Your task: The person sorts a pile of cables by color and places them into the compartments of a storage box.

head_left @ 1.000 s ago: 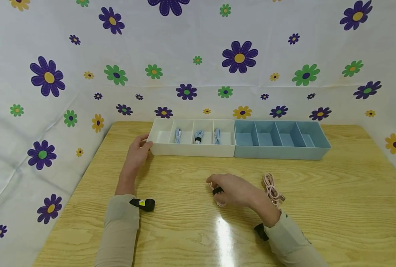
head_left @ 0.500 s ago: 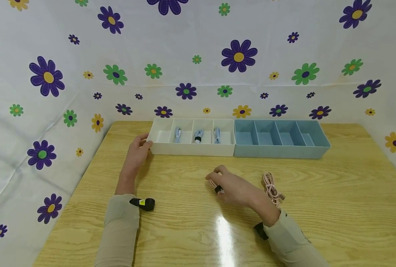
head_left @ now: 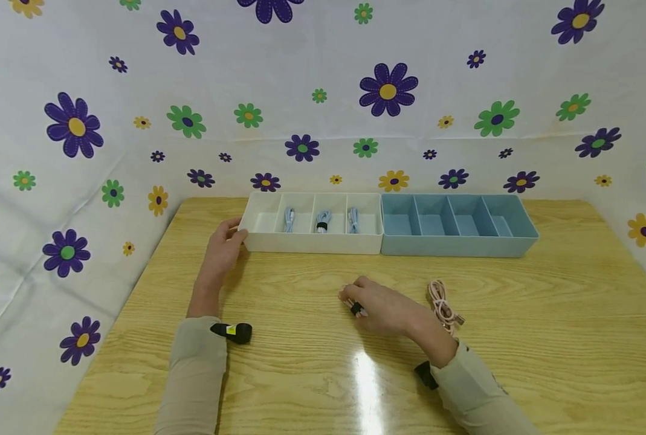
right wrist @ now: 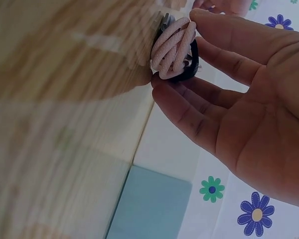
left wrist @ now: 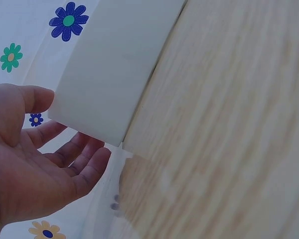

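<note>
In the head view my right hand (head_left: 385, 307) holds a bundled pink cable above the wooden table. The right wrist view shows the cable (right wrist: 173, 49) looped and bound by a black strap (right wrist: 190, 64), between thumb and fingertips. My left hand (head_left: 223, 251) rests against the left end of a white divided box (head_left: 312, 243), thumb at the front corner, fingers loosely bent along the end wall. Light blue cables lie in three of its compartments, the middle bundle (head_left: 323, 220) with a black strap. A second pink cable (head_left: 441, 305) lies coiled on the table, right of my right hand.
A blue divided box (head_left: 458, 246) stands end to end with the white box on its right. Both are near the back of the wooden table (head_left: 562, 338). Behind them hangs a white flowered cloth (head_left: 323, 60).
My right fingers have shifted around the held pink cable, which has turned and now shows less in the head view. My left hand stays against the white box.
</note>
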`<action>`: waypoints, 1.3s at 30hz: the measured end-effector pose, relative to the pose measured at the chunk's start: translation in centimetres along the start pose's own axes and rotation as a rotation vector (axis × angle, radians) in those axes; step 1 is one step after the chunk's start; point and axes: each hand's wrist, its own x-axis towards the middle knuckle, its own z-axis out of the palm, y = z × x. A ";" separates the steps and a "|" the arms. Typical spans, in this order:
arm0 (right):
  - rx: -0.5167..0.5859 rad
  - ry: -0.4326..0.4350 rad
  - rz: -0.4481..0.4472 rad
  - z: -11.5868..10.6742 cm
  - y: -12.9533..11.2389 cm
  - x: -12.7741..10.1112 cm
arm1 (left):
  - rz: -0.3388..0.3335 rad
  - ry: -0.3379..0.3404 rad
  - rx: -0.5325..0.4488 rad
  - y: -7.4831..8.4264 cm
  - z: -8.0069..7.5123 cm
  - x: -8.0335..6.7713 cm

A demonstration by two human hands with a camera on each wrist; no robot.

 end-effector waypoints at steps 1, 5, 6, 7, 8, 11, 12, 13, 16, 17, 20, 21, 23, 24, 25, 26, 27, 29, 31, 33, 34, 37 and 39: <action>-0.009 -0.002 0.002 0.0 0.0 0.0 | 0.000 0.000 -0.002 0.0 0.0 0.0; -0.035 -0.012 0.011 0.0 0.1 0.1 | 0.003 -0.006 -0.004 -0.1 0.0 0.1; -0.038 -0.016 0.014 -0.1 0.1 0.1 | 0.004 -0.008 -0.005 -0.1 0.0 0.1; -0.040 -0.019 0.015 -0.1 0.1 0.1 | 0.003 -0.010 -0.004 -0.1 0.0 0.1; -0.040 -0.023 0.016 -0.1 0.2 0.1 | 0.003 -0.012 -0.004 -0.1 0.0 0.1; -0.042 -0.031 0.019 -0.1 0.2 0.1 | 0.002 -0.016 -0.009 0.0 -0.1 0.0; -0.042 -0.033 0.019 -0.2 0.2 0.1 | 0.001 -0.016 -0.009 0.0 -0.1 0.0; -0.042 -0.034 0.020 -0.2 0.2 0.1 | 0.000 -0.016 -0.009 0.0 -0.1 -0.1; -0.040 -0.036 0.022 -0.3 0.2 0.0 | -0.004 -0.019 -0.008 0.1 -0.1 -0.1; -0.040 -0.036 0.023 -0.3 0.2 0.0 | -0.006 -0.020 -0.007 0.1 -0.1 -0.1; -0.031 -0.038 0.027 -0.3 0.3 0.0 | -0.009 -0.023 -0.004 0.1 -0.1 -0.1; -0.026 -0.040 0.029 -0.3 0.3 0.0 | -0.009 -0.022 -0.004 0.2 -0.1 -0.1; -0.019 -0.040 0.033 -0.3 0.3 0.0 | -0.009 -0.022 -0.004 0.2 -0.1 -0.1; -0.015 -0.040 0.036 -0.3 0.3 0.0 | -0.009 -0.021 -0.002 0.2 -0.1 -0.1; -0.012 -0.041 0.039 -0.3 0.3 0.0 | -0.008 -0.020 -0.003 0.2 -0.1 -0.1; -0.010 -0.041 0.040 -0.3 0.4 0.0 | -0.008 -0.018 -0.002 0.2 -0.1 -0.1; -0.010 -0.040 0.042 -0.3 0.4 0.0 | -0.007 -0.017 -0.001 0.2 -0.1 -0.1; -0.010 -0.039 0.041 -0.3 0.4 0.0 | -0.007 -0.016 0.005 0.1 -0.1 -0.1; -0.007 -0.038 0.034 -0.3 0.5 0.0 | -0.007 -0.017 0.007 0.1 -0.1 0.0; -0.008 -0.034 0.025 -0.3 0.5 0.0 | -0.006 -0.019 0.008 0.0 0.0 0.0; -0.009 -0.031 0.021 -0.2 0.5 0.0 | -0.006 -0.020 0.007 0.0 0.0 0.0; -0.015 -0.012 0.015 -0.3 0.4 -0.1 | -0.005 -0.022 0.000 0.0 0.0 0.1; -0.016 0.006 0.015 -0.3 0.4 -0.1 | -0.007 -0.022 0.000 0.0 0.0 0.1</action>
